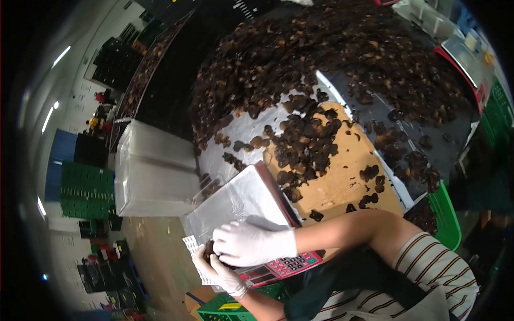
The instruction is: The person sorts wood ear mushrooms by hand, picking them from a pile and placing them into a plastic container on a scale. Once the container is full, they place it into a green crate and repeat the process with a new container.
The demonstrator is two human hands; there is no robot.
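Observation:
Both my hands wear white gloves and meet at the near left end of a scale with a red body, a keypad and a bright metal pan. My left hand curls its fingers around some dark brown, mushroom-like pieces. Over them, my right hand bends its fingers downward; what lies under its palm is hidden. A white sheet with rows of dark print sticks out beside the left fingers. More dark pieces lie clumped on a tan board beyond the scale.
A large heap of dark pieces covers the far table. Stacked clear plastic containers stand left of the scale. Green crates and another sit left and below. A second red scale is at far right, near a green basket.

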